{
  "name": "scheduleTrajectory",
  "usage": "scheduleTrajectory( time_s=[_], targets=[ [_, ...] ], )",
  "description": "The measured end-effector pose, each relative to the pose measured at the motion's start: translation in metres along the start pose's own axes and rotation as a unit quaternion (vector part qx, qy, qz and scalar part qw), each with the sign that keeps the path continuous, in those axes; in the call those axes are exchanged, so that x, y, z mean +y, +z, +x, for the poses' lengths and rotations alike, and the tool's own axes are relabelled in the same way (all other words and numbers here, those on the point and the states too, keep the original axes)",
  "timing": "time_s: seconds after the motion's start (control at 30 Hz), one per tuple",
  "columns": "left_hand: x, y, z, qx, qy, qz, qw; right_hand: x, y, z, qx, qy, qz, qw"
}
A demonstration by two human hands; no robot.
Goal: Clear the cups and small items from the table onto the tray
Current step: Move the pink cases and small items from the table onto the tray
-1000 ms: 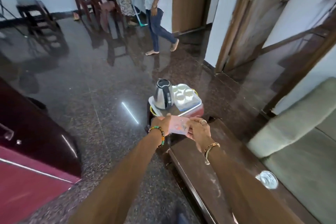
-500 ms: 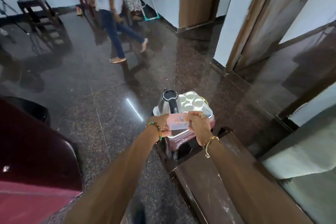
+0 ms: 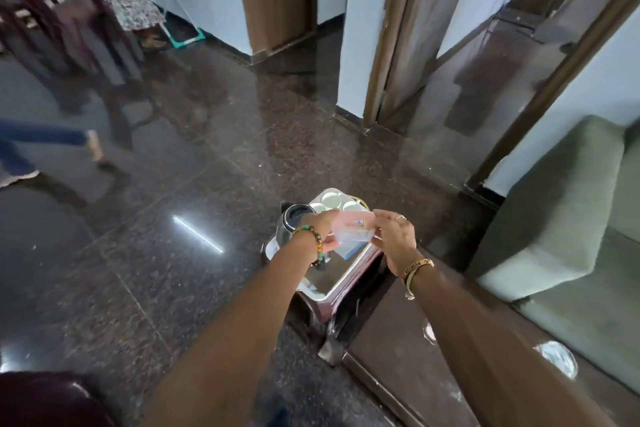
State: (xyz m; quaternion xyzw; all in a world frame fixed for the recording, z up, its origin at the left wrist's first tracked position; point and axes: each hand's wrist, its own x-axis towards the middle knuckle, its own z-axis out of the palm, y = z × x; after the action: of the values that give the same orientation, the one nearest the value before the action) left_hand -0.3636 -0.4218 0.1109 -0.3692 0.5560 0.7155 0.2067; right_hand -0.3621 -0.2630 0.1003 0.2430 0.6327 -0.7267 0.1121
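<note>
Fingers [image 3: 386, 224] of left hand [image 3: 320, 227], right hand [image 3: 398, 243] pinch packet [image 3: 353, 229] over tray [image 3: 329, 277] with kettle [image 3: 289, 229], cups [image 3: 330, 199].

Soft indoor light; a bright glare strip [image 3: 198, 234] lies on the glossy floor [image 3: 242, 156] left of the left hand [image 3: 321, 229]. Farther left a person [image 3: 41, 140] smears with motion blur; door frames [image 3: 381, 45] beyond the right hand [image 3: 394, 240] bow.

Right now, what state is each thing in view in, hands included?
packet: held above the tray, between both hands.
left hand: grips the packet's left end.
right hand: pinches its right end.
kettle: upright on the tray; lid unclear.
cups: upright at the tray's far end.
tray: resting on a stool.
clear round item: on the table, not yet cleared.
</note>
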Motion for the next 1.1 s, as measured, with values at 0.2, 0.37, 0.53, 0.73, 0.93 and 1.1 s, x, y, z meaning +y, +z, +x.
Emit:
scheduleTrajectory(
  time_s=[0.2,0.37,0.53,0.73,0.93,1.1],
  targets=[
    [-0.002,0.028,0.022,-0.044,-0.012,0.030,0.999,0.007,-0.022,0.010,0.074,0.025,-0.020,0.997],
    [-0.012,0.057,0.038,-0.045,-0.042,0.043,0.997,0.015,-0.044,0.023,0.097,0.048,-0.029,0.994],
    [-0.012,0.075,0.053,-0.061,-0.077,0.038,0.994,0.012,-0.057,0.045,0.096,0.054,-0.064,0.992],
    [-0.026,0.081,0.072,-0.041,-0.052,0.029,0.997,0.016,-0.056,0.069,0.090,0.037,-0.140,0.985],
    [-0.015,0.075,0.099,-0.039,-0.069,0.040,0.996,0.023,-0.040,0.095,0.100,0.063,-0.160,0.980],
    [-0.001,0.075,0.132,-0.056,-0.085,0.079,0.992,0.026,-0.025,0.118,0.138,0.082,-0.155,0.975]
  ],
)
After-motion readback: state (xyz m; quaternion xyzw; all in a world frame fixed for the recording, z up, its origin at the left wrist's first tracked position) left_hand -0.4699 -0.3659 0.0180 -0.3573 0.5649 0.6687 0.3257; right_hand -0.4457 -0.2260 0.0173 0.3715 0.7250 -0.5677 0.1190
